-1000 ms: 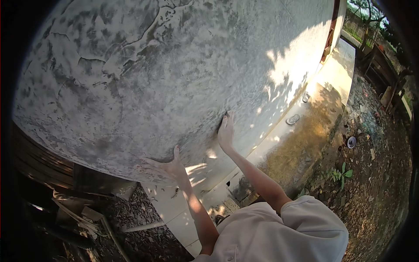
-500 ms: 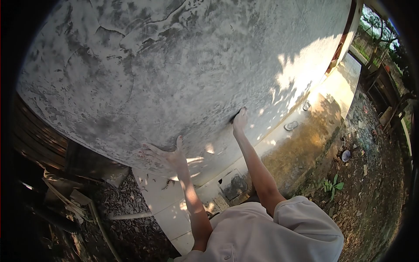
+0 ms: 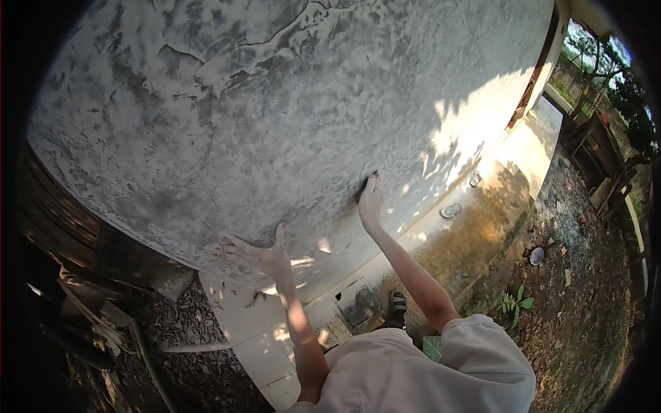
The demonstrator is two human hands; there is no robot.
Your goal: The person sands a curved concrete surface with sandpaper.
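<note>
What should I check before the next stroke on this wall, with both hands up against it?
1. Left hand flat on the plaster wall, fingers spread: ok.
2. Right hand against the wall, with something dark under its fingertips: cannot tell what it is.
3. Right hand's grip on that dark thing: cannot tell.
4. Wall surface even: not ok, patchy grey with cracked lines.
5. Footing: one sandalled foot on the concrete ledge: ok.
6. Loose sandals on the ledge, apart from the foot: ok.
</note>
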